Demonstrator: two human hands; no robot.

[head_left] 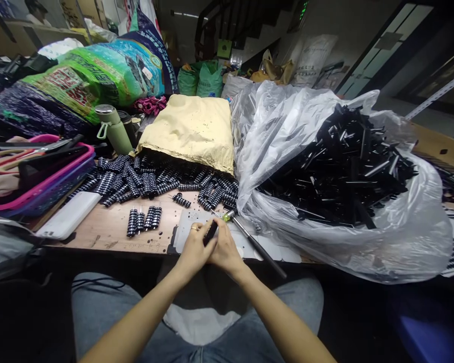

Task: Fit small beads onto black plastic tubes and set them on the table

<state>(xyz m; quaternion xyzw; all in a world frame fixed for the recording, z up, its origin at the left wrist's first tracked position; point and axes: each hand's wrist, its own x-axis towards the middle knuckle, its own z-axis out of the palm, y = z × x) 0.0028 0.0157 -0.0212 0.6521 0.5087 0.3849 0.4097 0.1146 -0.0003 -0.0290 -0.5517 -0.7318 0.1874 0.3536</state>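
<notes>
My left hand [194,248] and my right hand [224,250] meet at the near edge of the wooden table [109,229]. Both are closed around one small black part [211,232] that sticks up between them. A ring shows on a left finger. They rest over a pale perforated plate [189,222]. A screwdriver with a long dark shaft [251,240] lies just right of my right hand. A few striped black parts [144,220] stand in a short row to the left of my hands.
A heap of striped black parts [155,181] spills from a yellow sack [191,128]. A clear plastic bag [287,131] full of black sticks [340,161] fills the right. A pink basket [38,189], a white power bank [70,215] and a green bottle [113,128] stand left.
</notes>
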